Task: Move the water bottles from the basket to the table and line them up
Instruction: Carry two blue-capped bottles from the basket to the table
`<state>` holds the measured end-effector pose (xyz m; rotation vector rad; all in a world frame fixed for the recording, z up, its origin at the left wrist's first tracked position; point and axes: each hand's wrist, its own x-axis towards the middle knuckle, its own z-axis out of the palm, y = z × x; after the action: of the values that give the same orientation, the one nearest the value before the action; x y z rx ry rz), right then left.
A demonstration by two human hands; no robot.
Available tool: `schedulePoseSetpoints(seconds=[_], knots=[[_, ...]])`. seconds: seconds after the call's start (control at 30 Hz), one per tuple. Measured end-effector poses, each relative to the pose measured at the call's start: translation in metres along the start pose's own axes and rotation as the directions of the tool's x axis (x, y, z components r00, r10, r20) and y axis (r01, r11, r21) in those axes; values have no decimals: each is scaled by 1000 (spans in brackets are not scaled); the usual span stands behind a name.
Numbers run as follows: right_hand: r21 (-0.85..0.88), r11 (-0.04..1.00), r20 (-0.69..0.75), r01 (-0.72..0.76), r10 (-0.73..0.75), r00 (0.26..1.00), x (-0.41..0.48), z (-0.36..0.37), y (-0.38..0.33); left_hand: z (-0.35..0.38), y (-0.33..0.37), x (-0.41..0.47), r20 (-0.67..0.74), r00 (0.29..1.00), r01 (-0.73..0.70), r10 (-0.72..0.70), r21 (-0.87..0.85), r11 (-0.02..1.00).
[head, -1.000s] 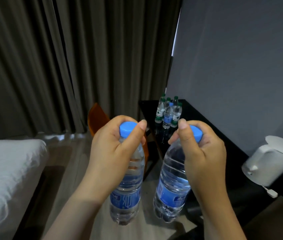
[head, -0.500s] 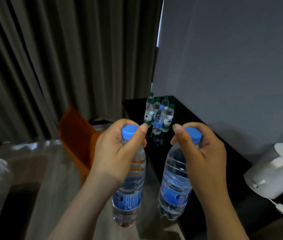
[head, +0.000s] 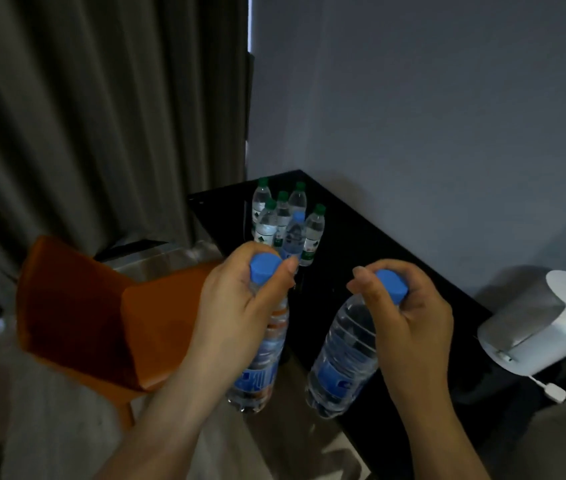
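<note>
My left hand (head: 236,306) grips a clear blue-capped water bottle (head: 257,372) by its neck, hanging upright over the floor beside the table's edge. My right hand (head: 409,313) holds a second blue-capped bottle (head: 343,362) the same way, tilted slightly, over the near edge of the black table (head: 378,271). At the table's far end stands a cluster of several bottles (head: 286,223), most with green caps and one with a blue cap. No basket is in view.
An orange chair (head: 101,317) stands left of the table, close to my left arm. A white electric kettle (head: 544,320) with a cable sits on the table at the right. Grey curtains hang behind; a wall runs along the table's right side.
I have moved closer to the table and the view has swung right; the bed has left the view. Both hands keep their bottles, now nearer the table's edge.
</note>
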<state>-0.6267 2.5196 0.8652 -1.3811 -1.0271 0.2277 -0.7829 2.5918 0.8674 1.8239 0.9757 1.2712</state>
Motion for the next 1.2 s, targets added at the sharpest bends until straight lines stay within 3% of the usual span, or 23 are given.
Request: schedulePoseSetpoints(seconds=[0.4,0.77,1.2], knots=[[-77,991,-27,-113,111,993,73,42,95,52,-97,94,157,984,95,-90,-29,995],[-175,968,97,-183,202,975,152,56,187,129,-178,158,254,960,92,-115,99,991],[-326,887,-14,-327,341,940,162,60,229,168,-249,188,412,894,144,-180,117,983]])
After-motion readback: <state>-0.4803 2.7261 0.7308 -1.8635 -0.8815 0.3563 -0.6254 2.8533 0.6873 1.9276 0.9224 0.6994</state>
